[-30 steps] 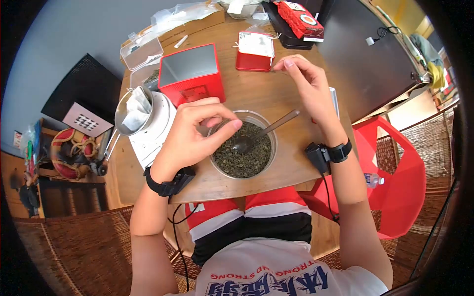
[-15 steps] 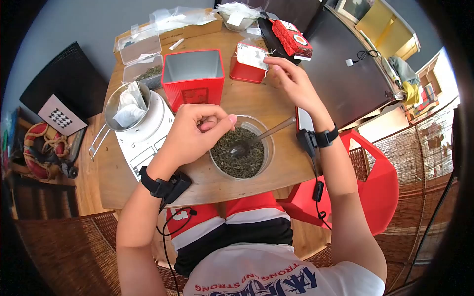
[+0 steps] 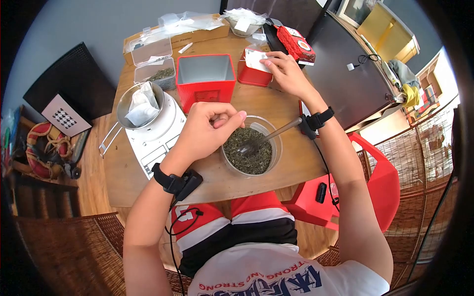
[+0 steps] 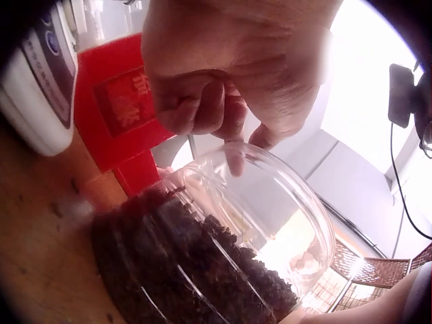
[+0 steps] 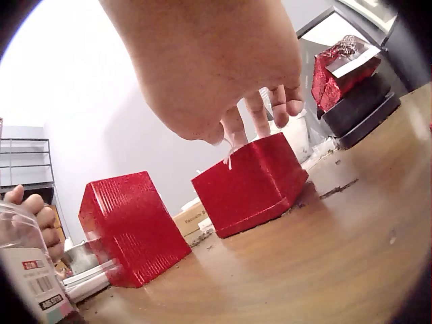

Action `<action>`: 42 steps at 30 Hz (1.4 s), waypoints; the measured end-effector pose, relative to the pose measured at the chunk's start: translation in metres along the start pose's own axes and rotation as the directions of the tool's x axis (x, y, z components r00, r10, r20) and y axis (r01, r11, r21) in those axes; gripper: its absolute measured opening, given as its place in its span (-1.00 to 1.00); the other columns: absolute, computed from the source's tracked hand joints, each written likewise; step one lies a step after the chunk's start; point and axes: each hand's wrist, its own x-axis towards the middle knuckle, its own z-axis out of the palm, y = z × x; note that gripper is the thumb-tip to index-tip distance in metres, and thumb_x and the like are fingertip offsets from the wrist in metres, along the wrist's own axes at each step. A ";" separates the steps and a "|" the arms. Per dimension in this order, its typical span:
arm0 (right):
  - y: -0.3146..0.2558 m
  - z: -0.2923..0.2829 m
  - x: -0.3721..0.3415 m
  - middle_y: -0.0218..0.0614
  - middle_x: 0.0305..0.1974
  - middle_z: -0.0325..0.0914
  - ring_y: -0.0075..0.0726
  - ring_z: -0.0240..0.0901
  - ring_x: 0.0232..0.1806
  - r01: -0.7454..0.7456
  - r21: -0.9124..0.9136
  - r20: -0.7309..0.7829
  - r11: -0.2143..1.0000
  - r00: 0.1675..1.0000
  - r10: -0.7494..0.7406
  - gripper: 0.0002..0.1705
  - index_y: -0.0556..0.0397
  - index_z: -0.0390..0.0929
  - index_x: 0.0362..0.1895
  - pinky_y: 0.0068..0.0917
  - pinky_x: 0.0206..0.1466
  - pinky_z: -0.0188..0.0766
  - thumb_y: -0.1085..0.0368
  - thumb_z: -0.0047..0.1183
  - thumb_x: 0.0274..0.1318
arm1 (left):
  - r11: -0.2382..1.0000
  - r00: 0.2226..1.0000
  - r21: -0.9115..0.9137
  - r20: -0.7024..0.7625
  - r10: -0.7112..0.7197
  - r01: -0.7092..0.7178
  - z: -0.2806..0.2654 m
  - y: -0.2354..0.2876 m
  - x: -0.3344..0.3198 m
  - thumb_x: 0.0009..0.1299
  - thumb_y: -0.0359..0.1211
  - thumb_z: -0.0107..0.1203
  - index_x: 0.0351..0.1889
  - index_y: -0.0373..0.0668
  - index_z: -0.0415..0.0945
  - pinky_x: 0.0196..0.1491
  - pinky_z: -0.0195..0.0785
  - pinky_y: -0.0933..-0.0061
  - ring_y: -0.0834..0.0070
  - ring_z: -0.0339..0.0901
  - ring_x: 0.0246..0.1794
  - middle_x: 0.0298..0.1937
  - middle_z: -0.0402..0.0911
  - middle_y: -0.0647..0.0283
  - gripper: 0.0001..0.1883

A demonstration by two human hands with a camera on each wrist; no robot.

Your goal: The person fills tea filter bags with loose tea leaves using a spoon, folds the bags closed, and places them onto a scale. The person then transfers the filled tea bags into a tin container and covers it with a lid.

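Note:
My right hand [image 3: 289, 74] reaches over the small red tin [image 3: 254, 76], its fingertips at a white tea bag [image 3: 255, 59] on top. In the right wrist view the fingers extend down behind the near edge of the tin [image 5: 246, 182], and white strings hang over that edge. My left hand [image 3: 210, 128], loosely curled and holding nothing visible, hovers at the rim of the clear plastic jar [image 4: 270, 175]. Dark dried tea leaves [image 3: 237, 158] partly fill the jar, with a metal spoon [image 3: 276, 135] leaning in them.
A larger open red tin [image 3: 207, 91] stands behind my left hand. To its left are a white scale [image 3: 155, 148] bearing a metal pan [image 3: 123, 111] with filled tea bags, and a clear box [image 3: 143, 74]. A red foil pack [image 3: 294, 44] lies at the back right.
My right hand has come forward onto the tea bag at the small tin, from beside it. My left hand stays curled by the jar. The head view has shifted.

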 end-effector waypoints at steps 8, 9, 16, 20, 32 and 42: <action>0.000 -0.005 0.005 -0.14 0.21 0.56 0.00 0.41 0.28 0.022 0.030 0.005 0.999 1.000 -0.023 -0.57 0.12 0.67 0.15 -0.19 0.42 0.26 0.16 -0.18 0.56 | 1.000 1.000 0.022 -0.011 0.012 -0.012 -0.001 0.000 0.001 0.47 -0.30 0.24 -0.42 -0.26 0.72 -0.51 -0.08 0.52 0.79 0.01 -0.62 -0.70 0.05 0.55 -0.74; 0.000 -0.006 0.005 -0.14 0.17 0.59 0.01 0.44 0.19 0.066 0.048 -0.054 0.997 0.997 -0.063 -0.57 0.15 0.67 0.10 -0.17 0.35 0.29 0.16 -0.17 0.55 | 0.999 1.000 0.030 -0.009 0.016 -0.016 -0.002 0.001 0.000 0.47 -0.30 0.24 -0.42 -0.26 0.72 -0.51 -0.08 0.52 0.79 0.01 -0.62 -0.70 0.06 0.56 -0.74; -0.032 -0.053 0.007 -0.23 0.05 0.73 -0.29 0.56 0.09 0.154 0.167 -0.282 0.974 0.954 -0.103 -0.58 0.12 0.72 0.04 -0.38 0.28 0.36 0.17 -0.16 0.58 | 0.999 0.999 0.027 0.018 -0.029 0.028 -0.003 0.004 -0.002 0.51 -0.33 0.21 -0.36 -0.26 0.72 -0.47 -0.07 0.61 0.85 0.10 -0.56 -0.63 0.34 0.59 -0.76; -0.059 -0.085 -0.005 -0.26 0.01 0.74 -0.37 0.51 0.08 0.161 0.415 -0.274 0.895 0.961 -0.046 -0.51 0.17 0.75 0.02 -0.40 0.28 0.33 0.15 -0.23 0.63 | 0.987 0.978 -0.035 -0.142 0.149 -0.156 0.000 0.000 0.001 0.48 -0.40 0.24 -0.21 -0.26 0.71 -0.34 0.24 0.66 0.80 0.41 -0.39 -0.39 0.60 0.45 -0.89; -0.145 -0.091 -0.058 -0.23 -0.10 0.80 -0.21 0.45 -0.16 0.422 0.321 -0.088 0.848 0.905 -0.417 -0.57 0.18 0.81 -0.18 -0.29 0.08 0.39 0.21 -0.09 0.46 | 0.980 0.986 -0.111 0.001 0.168 -0.167 -0.002 0.008 -0.005 0.51 -0.44 0.19 -0.04 -0.31 0.65 0.01 0.42 0.52 0.62 0.57 -0.15 -0.12 0.69 0.29 -0.84; -0.155 -0.075 -0.065 -0.30 -0.05 0.78 -0.18 0.44 -0.15 0.421 0.236 -0.031 0.876 0.904 -0.426 -0.78 0.07 0.81 -0.17 -0.27 0.07 0.39 0.35 0.11 0.26 | 0.969 0.969 -0.010 -0.031 0.245 -0.246 -0.001 0.010 -0.007 0.39 -0.47 0.23 -0.29 -0.28 0.64 -0.24 0.22 0.59 0.71 0.36 -0.35 -0.36 0.62 0.44 -0.94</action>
